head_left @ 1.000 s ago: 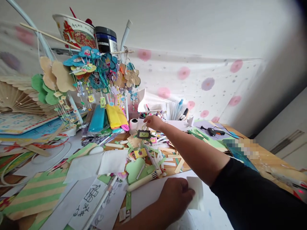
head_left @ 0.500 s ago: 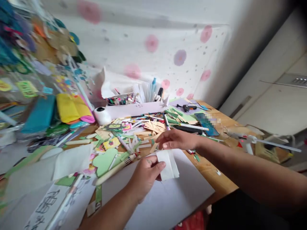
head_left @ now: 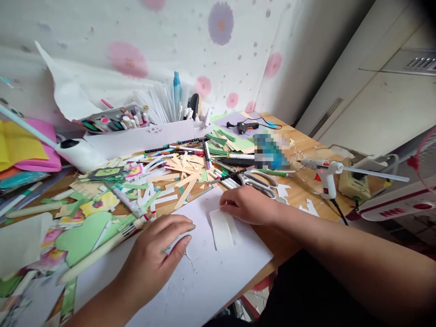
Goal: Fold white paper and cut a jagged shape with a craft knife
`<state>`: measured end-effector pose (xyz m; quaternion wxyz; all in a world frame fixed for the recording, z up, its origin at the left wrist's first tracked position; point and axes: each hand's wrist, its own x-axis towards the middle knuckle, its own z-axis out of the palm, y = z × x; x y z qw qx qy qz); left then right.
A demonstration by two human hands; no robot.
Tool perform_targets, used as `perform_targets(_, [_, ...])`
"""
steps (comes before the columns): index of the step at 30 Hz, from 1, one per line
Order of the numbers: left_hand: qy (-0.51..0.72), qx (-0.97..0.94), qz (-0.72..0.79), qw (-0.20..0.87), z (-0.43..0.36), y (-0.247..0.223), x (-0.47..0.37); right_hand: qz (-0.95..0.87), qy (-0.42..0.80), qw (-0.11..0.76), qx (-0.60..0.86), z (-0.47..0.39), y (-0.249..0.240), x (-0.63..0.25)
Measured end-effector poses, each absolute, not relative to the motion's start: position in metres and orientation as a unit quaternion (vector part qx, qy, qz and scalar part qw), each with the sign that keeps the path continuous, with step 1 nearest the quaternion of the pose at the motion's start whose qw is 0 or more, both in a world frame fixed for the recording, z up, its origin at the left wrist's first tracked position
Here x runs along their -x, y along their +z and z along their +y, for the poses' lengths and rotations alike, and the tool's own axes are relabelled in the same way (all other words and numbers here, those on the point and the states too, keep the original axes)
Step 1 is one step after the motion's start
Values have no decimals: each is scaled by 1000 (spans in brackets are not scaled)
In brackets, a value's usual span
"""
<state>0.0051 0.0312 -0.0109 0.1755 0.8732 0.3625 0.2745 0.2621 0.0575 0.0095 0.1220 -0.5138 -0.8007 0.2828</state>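
Note:
A small piece of folded white paper (head_left: 220,234) lies over the large white sheet (head_left: 190,290), its layers slightly offset. At its upper edge is my right hand (head_left: 250,204), fingers curled and thumb tip pinching the paper there; the fingertips are partly hidden. My left hand (head_left: 155,250) hovers left of the paper, with thumb and fingers apart and nothing between them. A thin, curved white line shows just below the left thumb; I cannot tell what it is. Close beyond the right hand lie grey-handled scissors (head_left: 260,181).
Paper strips (head_left: 184,170), markers and green cut-outs (head_left: 83,236) cover the table. A white glue gun (head_left: 325,175) with a glue stick stands at right, a black glue gun (head_left: 243,126) farther back. A pen box (head_left: 136,136) stands by the wall.
The left hand has let go of the folded paper and moved left. The right hand has come down onto the paper's upper edge. The view has turned right.

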Motion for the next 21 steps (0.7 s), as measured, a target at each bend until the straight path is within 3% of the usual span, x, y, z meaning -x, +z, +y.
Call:
perform_targets(8, [203,-930,276,135,25,-12,-15,-794,328,115,498,58,11,-265])
perform_targets(13, [247,-907,310,141,26,-8,-11,-659,609,194,397,64,13,-268])
perform_targets(15, [274,-890,334,146,26,-6,-10,-630,654,207,365,67,11,-268])
perform_targets(17, [292,-881,344,143,26,-5,-10,-672,608,191,377,70,10,-265])
perform_targets(21, [254,-910,307,117,26,-6,-14,-809,402,107,416,70,10,-257])
